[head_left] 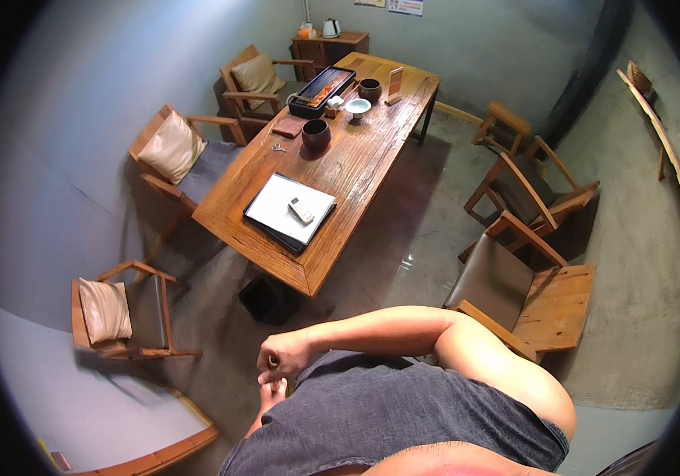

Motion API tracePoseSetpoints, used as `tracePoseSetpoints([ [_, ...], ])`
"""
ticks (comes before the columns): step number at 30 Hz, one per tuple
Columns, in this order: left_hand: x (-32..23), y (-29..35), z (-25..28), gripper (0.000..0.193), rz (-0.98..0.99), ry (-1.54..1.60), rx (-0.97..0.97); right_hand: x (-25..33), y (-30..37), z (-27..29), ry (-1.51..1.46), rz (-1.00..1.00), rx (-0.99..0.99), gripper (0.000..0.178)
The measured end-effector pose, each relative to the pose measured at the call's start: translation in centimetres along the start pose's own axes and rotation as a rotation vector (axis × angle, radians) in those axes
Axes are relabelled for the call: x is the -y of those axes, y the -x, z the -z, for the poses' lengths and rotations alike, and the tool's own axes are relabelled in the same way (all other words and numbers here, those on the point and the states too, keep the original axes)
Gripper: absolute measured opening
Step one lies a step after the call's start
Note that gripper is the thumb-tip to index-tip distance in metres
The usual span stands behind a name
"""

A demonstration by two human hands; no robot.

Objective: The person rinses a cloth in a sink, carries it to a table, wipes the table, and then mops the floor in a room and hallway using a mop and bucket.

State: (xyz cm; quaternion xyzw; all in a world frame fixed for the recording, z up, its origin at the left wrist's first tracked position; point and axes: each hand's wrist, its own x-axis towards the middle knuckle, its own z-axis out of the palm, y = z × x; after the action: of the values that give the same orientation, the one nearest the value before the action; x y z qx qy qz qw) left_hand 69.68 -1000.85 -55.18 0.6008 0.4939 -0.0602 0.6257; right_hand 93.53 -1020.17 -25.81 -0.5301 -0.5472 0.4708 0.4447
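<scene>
In front of my body, left of the lower middle, my two hands meet. My right hand [287, 356] is closed in a loose fist, with a small dark brownish spot showing in the curl of its fingers; I cannot make out whether it is an object. Just below, my left hand [272, 394] has its fingertips pressed together against the right one, partly hidden by my grey shirt. Beyond them stands a wooden table [225, 218]. On its near end lies a white sheet of paper [273, 203] over a black folder [286, 243], with a white remote control [302, 210] on top.
Farther along the table are keys [279, 147], a brown notebook-like item [287, 128], dark pots [316, 136], a white bowl [358, 106] and a black tray [332, 86]. Cushioned chairs [173, 147] line the left; more chairs [494, 274] stand right. A black bin [268, 300] sits under the near end.
</scene>
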Motion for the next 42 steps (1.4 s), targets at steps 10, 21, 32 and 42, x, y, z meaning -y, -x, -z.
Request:
tracePoseSetpoints([
  [10, -3.5, 4.0, -6.0, 0.021, 0.028, 0.100, -0.184, 0.8, 0.5, 5.5, 0.194, 0.301, 0.198, 0.029],
  [21, -1.4, 15.0, -16.3, 0.017, 0.137, 0.267, -0.444, 2.2, 6.6, 7.9, 0.276, 0.398, 0.429, 0.028],
  [32, 2.6, 19.0, -17.2, 0.014, 0.141, 0.326, -0.549, -2.0, 6.7, -0.1, 0.449, 0.484, 0.494, 0.027],
  [42, 4.0, 13.4, -5.7, 0.010, -0.515, -0.054, -0.676, 4.0, -1.9, -10.9, 0.185, 0.333, 0.543, 0.034],
])
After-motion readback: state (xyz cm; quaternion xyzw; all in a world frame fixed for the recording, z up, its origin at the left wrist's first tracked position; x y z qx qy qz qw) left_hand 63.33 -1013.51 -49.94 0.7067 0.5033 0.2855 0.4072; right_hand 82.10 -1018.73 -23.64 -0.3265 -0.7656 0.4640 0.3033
